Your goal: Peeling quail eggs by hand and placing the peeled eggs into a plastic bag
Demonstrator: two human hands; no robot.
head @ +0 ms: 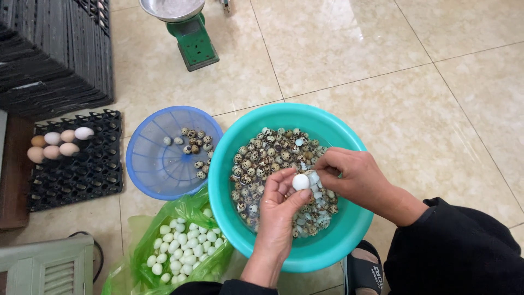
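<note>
Here, left hand [278, 205] pinches egg [301, 182] at fingertips.

Five hen eggs [57, 144], two basins [338, 248], one scale [188, 33].

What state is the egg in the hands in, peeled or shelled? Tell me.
Mostly peeled: the egg shows bare white in the left hand, while the right hand pulls shell away.

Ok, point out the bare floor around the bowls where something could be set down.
Free: beige tiles right of the teal plastic bowl, and between it and the green scale. Crowded: left side, with blue basket, green bag, black tray.
</note>
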